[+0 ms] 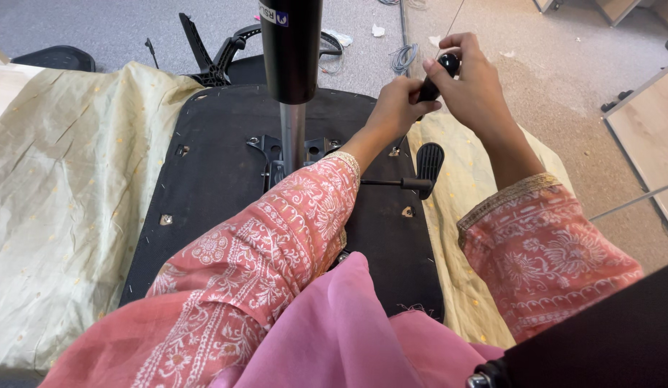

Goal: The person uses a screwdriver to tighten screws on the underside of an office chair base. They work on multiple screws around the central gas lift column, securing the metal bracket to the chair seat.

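A grey carpeted floor (556,93) littered with scraps carries a pale green cloth (53,208), and on it lies an upturned black chair seat (219,215) with its gas cylinder (291,50) standing up from the middle. Above the seat's far right corner, the left hand (398,108) and right hand (474,86) both close around a black-handled tool (438,75), held upright. A black lever paddle (429,162) lies just below them.

Head view, steeply downward, close over seat underside (219,215)
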